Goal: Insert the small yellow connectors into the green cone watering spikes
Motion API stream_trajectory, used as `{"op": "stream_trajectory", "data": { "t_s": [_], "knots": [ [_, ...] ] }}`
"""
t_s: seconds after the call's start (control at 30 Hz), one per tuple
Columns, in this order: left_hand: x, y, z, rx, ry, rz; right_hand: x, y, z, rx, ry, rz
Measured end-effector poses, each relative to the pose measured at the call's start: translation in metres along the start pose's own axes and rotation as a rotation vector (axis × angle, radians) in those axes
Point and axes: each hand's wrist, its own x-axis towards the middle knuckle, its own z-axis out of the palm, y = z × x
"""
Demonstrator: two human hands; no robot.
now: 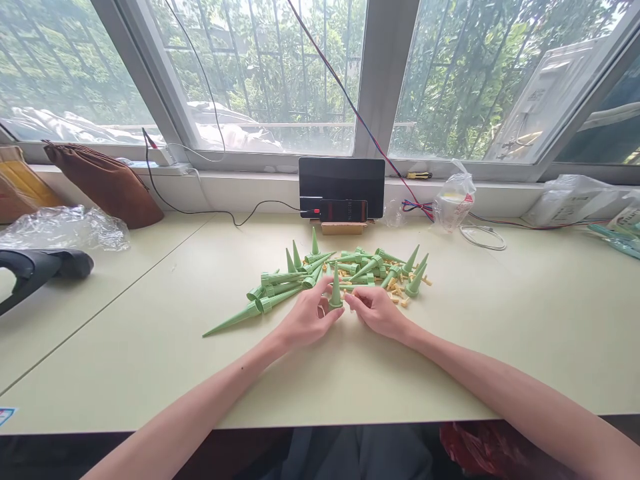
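A green plastic plant-watering spike point(336, 288) stands point-up on the table, its wide collar at the bottom. My left hand point(306, 315) has its thumb and fingers curled round the collar from the left. Just right of the spike, my right hand point(379, 309) is closed in a pinch, its fingertips close to the spike; whatever they hold is too small to make out. Behind both hands lies a pile of similar green spikes point(369, 268), a few upright and most on their sides. Small yellow plastic pieces point(397, 288) are scattered among them at the right.
A tablet point(341, 175) and a phone point(344, 211) lean at the back on a small cardboard stand point(343, 229). A brown drawstring bag point(105, 183), crumpled clear plastic point(65, 228) and a black curved object point(45, 270) are left. A bagged cup point(454, 200) and white cable point(483, 237) lie right.
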Motion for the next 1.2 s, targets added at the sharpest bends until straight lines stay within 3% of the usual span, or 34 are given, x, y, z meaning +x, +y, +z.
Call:
{"op": "stream_trajectory", "data": {
  "t_s": [0.47, 0.9, 1.2],
  "knots": [
    [-0.0009, 0.0043, -0.0012, 0.041, -0.04, 0.058, -0.0003, 0.0016, -0.0014, -0.001, -0.037, -0.003],
    [0.001, -0.0002, -0.0001, 0.027, 0.032, 0.016, -0.0021, -0.0016, -0.0025, 0.09, -0.038, -0.012],
    [-0.0007, -0.0017, 0.0007, 0.059, 0.012, 0.037, -0.0008, 0.0004, -0.0016, 0.051, -0.045, -0.039]
  ]
}}
